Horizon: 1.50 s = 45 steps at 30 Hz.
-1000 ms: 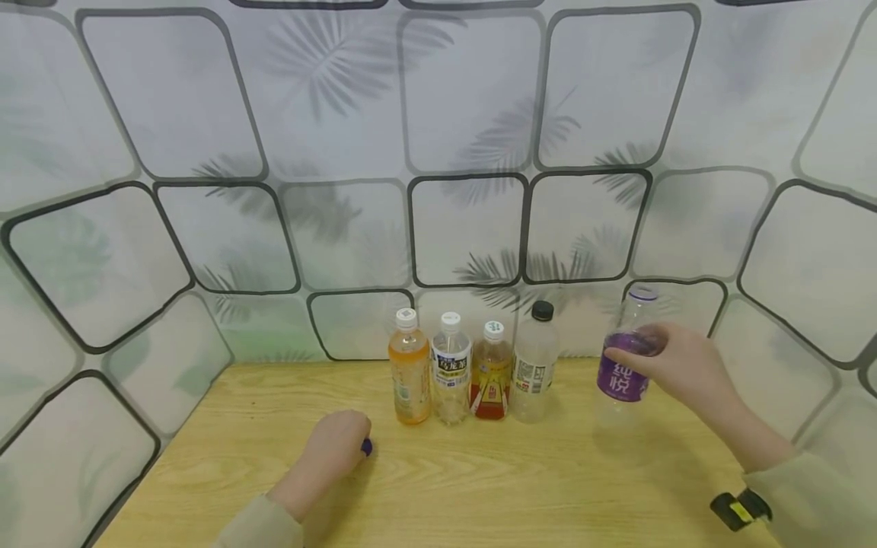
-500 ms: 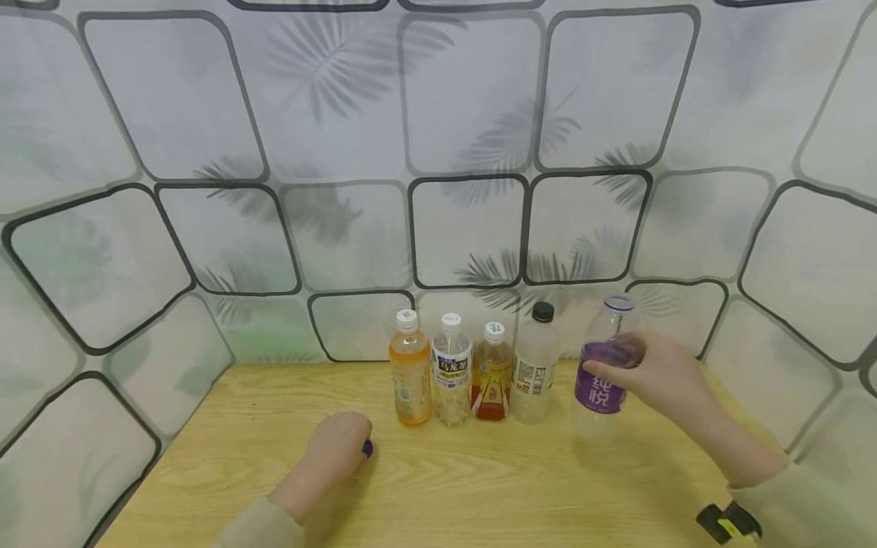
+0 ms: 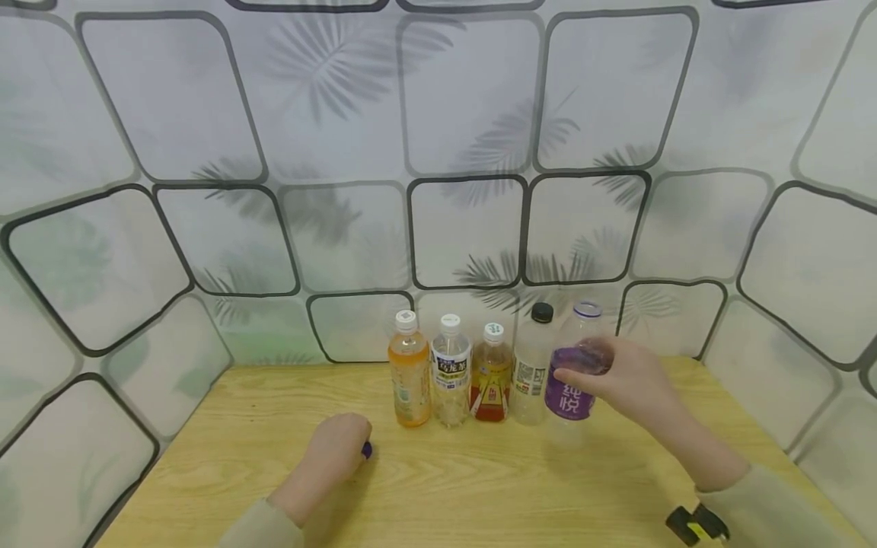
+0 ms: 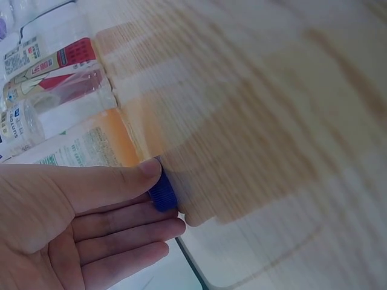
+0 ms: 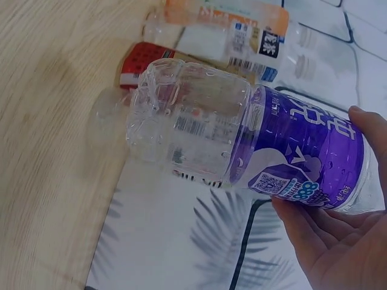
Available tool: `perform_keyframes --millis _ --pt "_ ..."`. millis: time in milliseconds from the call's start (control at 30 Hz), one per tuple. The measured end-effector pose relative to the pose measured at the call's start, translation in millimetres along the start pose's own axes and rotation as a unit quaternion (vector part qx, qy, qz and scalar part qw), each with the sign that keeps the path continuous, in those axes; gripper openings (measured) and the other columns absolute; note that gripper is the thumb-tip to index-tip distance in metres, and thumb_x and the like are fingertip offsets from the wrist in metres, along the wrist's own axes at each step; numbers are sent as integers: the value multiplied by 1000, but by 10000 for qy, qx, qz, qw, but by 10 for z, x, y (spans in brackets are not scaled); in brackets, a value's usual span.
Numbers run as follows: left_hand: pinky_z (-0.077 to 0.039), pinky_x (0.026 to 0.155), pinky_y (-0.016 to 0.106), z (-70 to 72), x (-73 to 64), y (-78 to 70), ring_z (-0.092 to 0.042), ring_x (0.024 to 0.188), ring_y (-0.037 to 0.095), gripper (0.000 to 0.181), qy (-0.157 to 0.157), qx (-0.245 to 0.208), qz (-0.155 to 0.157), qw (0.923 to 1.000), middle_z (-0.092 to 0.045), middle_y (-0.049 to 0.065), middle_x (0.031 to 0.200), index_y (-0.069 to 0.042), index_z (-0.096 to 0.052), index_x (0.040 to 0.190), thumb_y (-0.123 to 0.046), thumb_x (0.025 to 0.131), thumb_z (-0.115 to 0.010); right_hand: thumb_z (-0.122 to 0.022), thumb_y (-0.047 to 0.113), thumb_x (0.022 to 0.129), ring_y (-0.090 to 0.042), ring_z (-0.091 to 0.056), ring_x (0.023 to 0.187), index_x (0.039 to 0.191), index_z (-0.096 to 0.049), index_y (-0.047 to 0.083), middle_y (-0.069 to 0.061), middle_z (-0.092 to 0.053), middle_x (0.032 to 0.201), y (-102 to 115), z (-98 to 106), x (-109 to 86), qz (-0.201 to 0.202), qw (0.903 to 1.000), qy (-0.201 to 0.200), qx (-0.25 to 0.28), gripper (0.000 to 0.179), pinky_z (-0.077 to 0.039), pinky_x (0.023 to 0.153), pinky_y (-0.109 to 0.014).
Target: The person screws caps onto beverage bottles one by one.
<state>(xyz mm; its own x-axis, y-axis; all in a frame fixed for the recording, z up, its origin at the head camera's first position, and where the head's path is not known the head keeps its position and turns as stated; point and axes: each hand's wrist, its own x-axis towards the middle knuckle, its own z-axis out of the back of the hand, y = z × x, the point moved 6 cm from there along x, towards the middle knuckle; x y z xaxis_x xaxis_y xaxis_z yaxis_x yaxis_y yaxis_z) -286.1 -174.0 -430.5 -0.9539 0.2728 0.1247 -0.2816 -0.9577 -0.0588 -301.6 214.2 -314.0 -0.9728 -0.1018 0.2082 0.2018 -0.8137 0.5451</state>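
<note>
My right hand (image 3: 633, 380) grips a clear plastic bottle with a purple label (image 3: 570, 394) around its upper half. The bottle has no cap; its neck ring is blue-purple. In the right wrist view the bottle's base (image 5: 148, 112) looks a little above the table. It stands close beside the black-capped clear bottle (image 3: 534, 380), at the right end of a row. Left of the row, my left hand (image 3: 336, 447) pinches a blue bottle cap (image 4: 162, 186) between thumb and fingers, near the tabletop.
Several bottles stand in a row: an orange drink bottle (image 3: 409, 380), a clear oolong tea bottle (image 3: 451, 380) and a red-and-yellow labelled tea bottle (image 3: 491, 380). A patterned cloth wall (image 3: 473, 228) rises behind the wooden table (image 3: 438, 495).
My right hand has carried the purple-labelled bottle left and slightly lower, up beside the black-capped bottle. My left hand with the cap has hardly moved.
</note>
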Motion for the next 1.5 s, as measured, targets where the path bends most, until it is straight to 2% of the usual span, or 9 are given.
perform_keyframes --millis 200,500,667,700,867,1033,1133,1300,1500 --pt "-54 61 38 -5 -8 -9 -55 63 20 34 -25 22 -57 10000 -60 2 69 -9 -60 70 -2 71 -93 -87 53 84 -30 -74 96 132 -66 -1 -20 -77 114 143 -145 -29 29 9996 167 230 75 -64 76 -42" --pt "-51 58 35 -25 7 2 -50 61 16 34 68 15 29 10000 -57 -1 67 -10 -59 69 0 74 -91 -89 50 83 -19 -74 89 127 -70 2 -11 -79 109 323 -328 -68 167 9981 343 482 68 -62 73 -34" --pt "-54 61 36 -43 17 18 -54 62 18 32 124 -22 11 9999 -60 1 68 -8 -61 71 -1 74 -92 -91 44 82 -19 -75 87 126 -70 0 -12 -79 107 431 -437 -102 287 9956 461 760 65 -63 72 -32" --pt "-54 60 37 -79 26 38 -54 61 18 32 97 14 -41 9999 -60 2 68 -8 -61 71 -1 74 -92 -91 43 82 -19 -75 87 126 -69 -1 -13 -79 107 457 -456 -111 319 9952 465 805 66 -63 72 -32" --pt "-52 59 36 -78 23 41 -52 61 18 31 158 39 -11 9999 -59 2 68 -8 -61 71 0 74 -92 -94 40 79 -18 -75 87 123 -71 1 -12 -79 106 565 -563 -135 418 9930 455 1008 63 -63 73 -32" --pt "-52 60 34 -4 3 2 -52 62 16 32 232 69 115 9996 -59 1 68 -9 -61 70 -1 75 -92 -95 37 77 -15 -73 86 118 -72 5 -9 -79 103 624 -674 -126 470 9909 485 1165 57 -62 74 -30" --pt "-50 59 33 -3 5 3 -50 61 16 33 246 101 151 9995 -57 0 67 -10 -60 69 0 76 -90 -95 37 77 -13 -72 84 118 -72 5 -7 -79 101 655 -747 -133 570 9890 579 1239 56 -61 71 -29" --pt "-49 57 33 -13 11 7 -49 61 16 31 239 185 136 9995 -57 1 67 -9 -60 70 -1 78 -89 -96 35 76 -13 -71 83 118 -72 6 -6 -78 100 667 -881 -148 481 9849 814 1450 57 -61 70 -28" --pt "-46 56 31 -8 17 15 -46 59 15 33 187 168 128 9996 -55 0 65 -9 -59 68 1 77 -89 -98 35 73 -13 -70 85 116 -73 6 -5 -78 100 673 -993 -172 573 9856 762 1396 58 -61 71 -29"
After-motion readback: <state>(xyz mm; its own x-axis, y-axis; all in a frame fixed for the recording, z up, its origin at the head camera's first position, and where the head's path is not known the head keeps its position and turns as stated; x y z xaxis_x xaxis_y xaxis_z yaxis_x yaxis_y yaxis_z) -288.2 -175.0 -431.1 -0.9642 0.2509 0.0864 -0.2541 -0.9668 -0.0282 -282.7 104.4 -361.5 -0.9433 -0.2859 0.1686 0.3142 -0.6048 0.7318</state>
